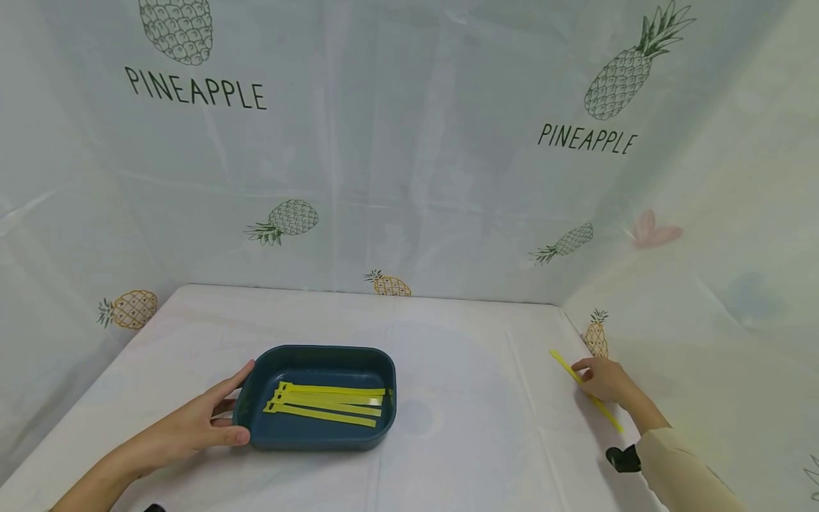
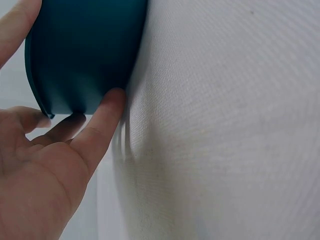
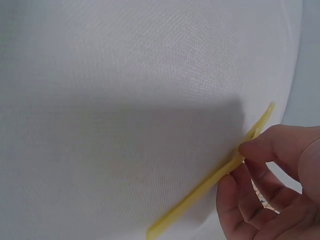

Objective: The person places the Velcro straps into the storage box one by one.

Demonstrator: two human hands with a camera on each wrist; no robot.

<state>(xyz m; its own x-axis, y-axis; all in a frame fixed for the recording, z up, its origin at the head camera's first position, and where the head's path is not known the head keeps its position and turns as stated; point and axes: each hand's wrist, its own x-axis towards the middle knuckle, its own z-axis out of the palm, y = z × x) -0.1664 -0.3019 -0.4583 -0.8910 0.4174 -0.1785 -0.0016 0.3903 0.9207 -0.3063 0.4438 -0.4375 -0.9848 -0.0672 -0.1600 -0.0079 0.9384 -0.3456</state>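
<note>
My left hand holds the left end of a dark teal rectangular tray, thumb at the near corner and forefinger at the far one. In the left wrist view, fingertips touch the tray's outer wall. Several flat yellow cable ties with slotted heads lie side by side inside it. Far off to the right, my right hand pinches another yellow cable tie between thumb and fingers, close to the white cloth. Both ends of that tie stick out past the fingers.
White cloth covers the table. Pineapple-printed sheeting hangs behind and along both sides, and the right sheet stands close to my right hand. A small black object shows at the right sleeve.
</note>
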